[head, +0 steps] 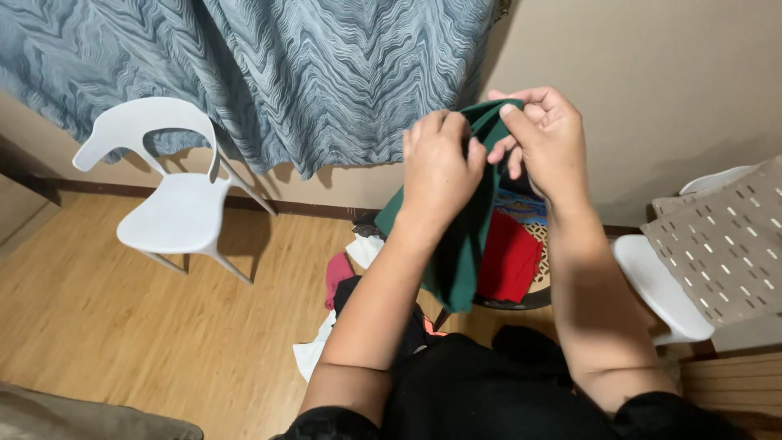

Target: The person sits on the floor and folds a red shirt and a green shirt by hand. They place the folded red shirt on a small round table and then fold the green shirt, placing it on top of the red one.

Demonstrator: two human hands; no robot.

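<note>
Both hands have a firm grip on the dark green garment [458, 244], held up at chest height in front of the beige wall. Left hand [440, 167] is closed over the cloth's upper edge, knuckles toward the camera, fingers curled right down into the fabric. Right hand [547, 134] pinches the top corner just beside it, thumb and forefinger pressed together on a fold, the other fingers tucked behind. The two hands sit close together, nearly touching, and the green cloth hangs down from them in a long loose drape, its lower end dangling above a round basket [533, 300]. In that basket lies a red piece of clothing [511, 259], with a blue patterned item [521, 205] showing just above it, partly hidden by the right wrist. Down on the wooden floor [122, 326], beside the basket, a small heap: something pink [337, 273], something white [313, 352], and a dark piece partly hidden behind the left forearm. Off to the left, well apart from the hands, a white plastic chair [171, 204] stands under a grey-blue wavy-patterned curtain [285, 73]. On the right edge, a second white chair [664, 289] carries a grey-brown cloth with pale dashes [725, 244] draped over it. Black clothing of the person fills the bottom of the view.
</note>
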